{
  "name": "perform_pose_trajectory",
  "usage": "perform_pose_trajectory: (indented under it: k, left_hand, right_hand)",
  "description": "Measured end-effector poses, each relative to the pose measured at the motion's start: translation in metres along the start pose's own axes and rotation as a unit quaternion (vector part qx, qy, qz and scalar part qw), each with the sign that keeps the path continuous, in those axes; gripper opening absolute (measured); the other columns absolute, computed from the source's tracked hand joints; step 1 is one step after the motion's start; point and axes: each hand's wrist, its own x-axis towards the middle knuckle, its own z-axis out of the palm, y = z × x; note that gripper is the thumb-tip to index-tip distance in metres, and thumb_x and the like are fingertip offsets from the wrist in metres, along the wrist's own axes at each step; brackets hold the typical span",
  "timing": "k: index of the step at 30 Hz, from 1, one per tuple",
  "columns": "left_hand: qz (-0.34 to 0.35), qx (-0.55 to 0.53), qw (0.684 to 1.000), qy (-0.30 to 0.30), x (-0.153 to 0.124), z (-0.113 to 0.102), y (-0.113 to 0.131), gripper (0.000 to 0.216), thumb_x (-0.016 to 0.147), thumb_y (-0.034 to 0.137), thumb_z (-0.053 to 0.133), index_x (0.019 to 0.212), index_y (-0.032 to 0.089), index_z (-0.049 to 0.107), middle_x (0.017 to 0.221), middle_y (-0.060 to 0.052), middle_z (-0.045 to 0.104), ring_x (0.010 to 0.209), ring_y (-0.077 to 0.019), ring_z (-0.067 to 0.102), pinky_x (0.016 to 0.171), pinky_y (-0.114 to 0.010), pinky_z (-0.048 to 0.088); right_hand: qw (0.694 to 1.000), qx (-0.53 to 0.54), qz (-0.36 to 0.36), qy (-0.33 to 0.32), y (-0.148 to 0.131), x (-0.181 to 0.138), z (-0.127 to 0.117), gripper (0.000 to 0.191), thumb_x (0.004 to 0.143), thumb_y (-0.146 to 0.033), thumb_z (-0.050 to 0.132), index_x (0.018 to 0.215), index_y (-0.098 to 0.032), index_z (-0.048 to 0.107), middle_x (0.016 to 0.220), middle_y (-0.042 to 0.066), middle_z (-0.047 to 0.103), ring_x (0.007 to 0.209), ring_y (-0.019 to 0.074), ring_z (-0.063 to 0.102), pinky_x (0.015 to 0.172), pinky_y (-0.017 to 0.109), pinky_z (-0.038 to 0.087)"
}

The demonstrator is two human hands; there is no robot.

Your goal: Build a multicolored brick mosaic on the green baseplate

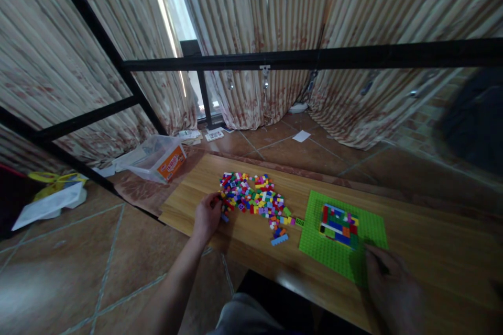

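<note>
A loose heap of small multicoloured building bricks (255, 196) lies on the wooden tabletop. At the heap's left edge is my left hand (207, 215), its fingers bent together by the bricks; what they hold, if anything, is too small to make out. A bright green baseplate (314, 248) lies to the right, bearing a rectangular block of coloured bricks (338, 226) at its middle. My right hand (389, 275) is at the plate's right corner, slightly blurred, with fingers curled in and their contents hidden. A light blue brick (280, 240) lies in front of the heap.
The long wooden table (251, 251) runs across in front of me. Beyond its left end stands a clear plastic box (155, 159) with an orange label. Black metal bars (291, 58) cross before patterned curtains (251, 15). White papers (302, 136) lie on the tiled floor.
</note>
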Motion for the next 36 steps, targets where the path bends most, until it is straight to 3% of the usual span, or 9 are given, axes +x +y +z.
perform_pose_trajectory:
  k: [5, 13, 16, 19, 23, 26, 30, 33, 36]
  left_hand:
    - [-0.013, -0.128, 0.991, -0.036, -0.013, -0.003, 0.008, 0.040, 0.075, 0.034, 0.059, 0.109, 0.013, 0.065, 0.102, -0.008, 0.070, 0.090, -0.0193, 0.064, 0.084, -0.032, 0.049]
    - [-0.151, -0.385, 0.900, -0.134, -0.039, 0.002, 0.042, 0.042, 0.069, 0.030, 0.072, 0.108, 0.018, 0.065, 0.097, -0.003, 0.069, 0.083, -0.0133, 0.065, 0.079, -0.026, 0.050]
    - [-0.162, -0.399, 0.884, -0.179, -0.048, 0.008, 0.053, 0.043, 0.070, 0.029, 0.073, 0.110, 0.017, 0.064, 0.098, -0.006, 0.069, 0.084, -0.0151, 0.066, 0.079, -0.028, 0.051]
    - [-0.152, -0.372, 0.892, -0.206, -0.059, 0.016, 0.060, 0.044, 0.071, 0.031, 0.072, 0.112, 0.017, 0.063, 0.102, -0.008, 0.069, 0.080, -0.0151, 0.066, 0.078, -0.030, 0.052]
    - [-0.130, -0.318, 0.898, -0.276, -0.080, 0.030, 0.066, 0.041, 0.073, 0.035, 0.071, 0.109, 0.018, 0.065, 0.100, -0.007, 0.069, 0.077, -0.0146, 0.064, 0.077, -0.030, 0.051]
    - [-0.136, -0.316, 0.867, -0.361, -0.100, 0.040, 0.073, 0.044, 0.073, 0.038, 0.071, 0.112, 0.019, 0.064, 0.101, -0.008, 0.068, 0.077, -0.0154, 0.063, 0.075, -0.031, 0.051]
    - [-0.158, -0.328, 0.826, -0.430, -0.121, 0.046, 0.082, 0.047, 0.070, 0.036, 0.074, 0.114, 0.022, 0.063, 0.104, -0.007, 0.067, 0.092, -0.0207, 0.063, 0.079, -0.033, 0.052]
    - [-0.174, -0.337, 0.805, -0.457, -0.126, 0.045, 0.085, 0.043, 0.073, 0.034, 0.073, 0.112, 0.021, 0.064, 0.104, -0.007, 0.067, 0.096, -0.0210, 0.062, 0.082, -0.033, 0.050]
    - [-0.167, -0.331, 0.798, -0.474, -0.125, 0.043, 0.085, 0.041, 0.073, 0.034, 0.072, 0.112, 0.021, 0.064, 0.097, -0.007, 0.067, 0.082, -0.0167, 0.061, 0.073, -0.028, 0.049]
  right_hand:
    - [1.000, 0.005, -0.010, -0.001, 0.000, 0.000, -0.001, 0.043, 0.085, -0.046, 0.039, 0.094, -0.015, 0.068, 0.098, 0.014, 0.068, 0.082, 0.0293, 0.064, 0.071, 0.041, 0.051]
    - [1.000, 0.019, 0.002, 0.005, -0.001, 0.000, 0.000, 0.044, 0.086, -0.047, 0.040, 0.094, -0.015, 0.069, 0.096, 0.014, 0.068, 0.082, 0.0275, 0.064, 0.072, 0.040, 0.051]
    - [0.999, 0.028, -0.001, 0.017, -0.002, 0.001, 0.000, 0.044, 0.087, -0.047, 0.041, 0.094, -0.014, 0.069, 0.097, 0.014, 0.068, 0.082, 0.0262, 0.064, 0.072, 0.039, 0.051]
    - [0.998, 0.050, -0.022, 0.026, -0.008, 0.001, -0.002, 0.042, 0.089, -0.045, 0.041, 0.095, -0.014, 0.069, 0.097, 0.014, 0.067, 0.084, 0.0252, 0.063, 0.075, 0.039, 0.051]
    - [0.994, 0.093, -0.057, 0.020, -0.046, -0.008, -0.009, 0.034, 0.090, -0.042, 0.047, 0.097, -0.018, 0.069, 0.099, 0.012, 0.068, 0.091, 0.0245, 0.062, 0.086, 0.043, 0.048]
    - [0.979, 0.179, -0.080, -0.050, -0.095, -0.023, -0.017, 0.025, 0.090, -0.038, 0.052, 0.104, -0.024, 0.068, 0.102, 0.008, 0.067, 0.097, 0.0231, 0.061, 0.086, 0.041, 0.050]
    - [0.914, 0.335, -0.111, -0.200, -0.145, -0.040, -0.024, 0.022, 0.091, -0.029, 0.051, 0.107, -0.027, 0.066, 0.101, 0.005, 0.066, 0.094, 0.0186, 0.062, 0.079, 0.031, 0.053]
    - [0.887, 0.404, -0.050, -0.216, -0.154, -0.044, -0.024, 0.020, 0.091, -0.027, 0.050, 0.102, -0.025, 0.066, 0.098, 0.006, 0.065, 0.090, 0.0166, 0.063, 0.078, 0.028, 0.052]
    - [0.874, 0.426, -0.015, -0.234, -0.150, -0.044, -0.023, 0.016, 0.089, -0.027, 0.053, 0.096, -0.024, 0.067, 0.094, 0.004, 0.065, 0.088, 0.0157, 0.063, 0.078, 0.027, 0.051]
